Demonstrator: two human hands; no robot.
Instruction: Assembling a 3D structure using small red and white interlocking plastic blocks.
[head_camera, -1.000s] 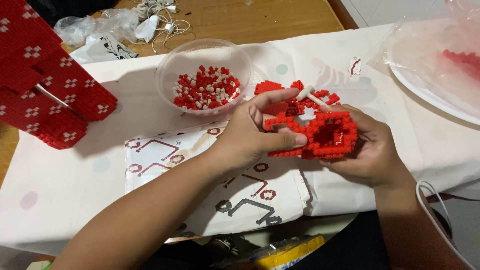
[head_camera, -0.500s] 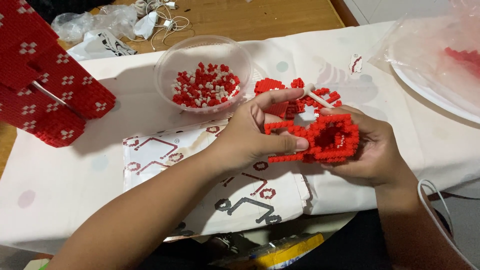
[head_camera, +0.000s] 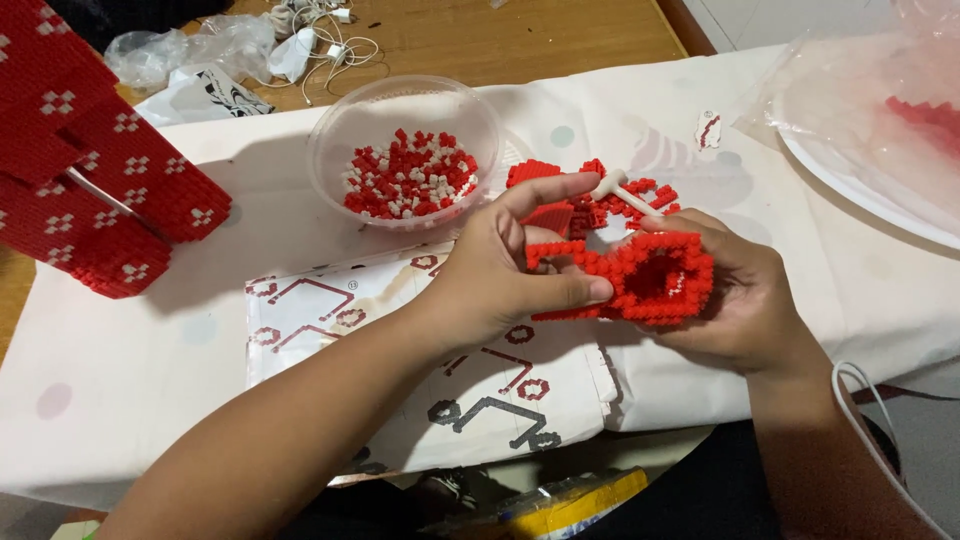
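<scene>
White cloth (head_camera: 150, 370) covered the table, bare at seven o'clock. Left hand (head_camera: 500, 270) and right hand (head_camera: 745, 300) both gripped the red block piece (head_camera: 640, 280). Bead bowl (head_camera: 405, 150) sat close at eleven o'clock, red model (head_camera: 80, 180) crowding nine.

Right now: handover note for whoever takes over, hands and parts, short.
Left hand: thumb and fingers pinch the near edge of the red brick assembly.
Right hand: cradles the assembly from below and behind.
Clear bowl of loose red and white bricks behind the hands; instruction sheet beneath them; large finished red block section far left.
Done: hollow red piece partly built.
Left: loose bricks remain in the bowl.
</scene>
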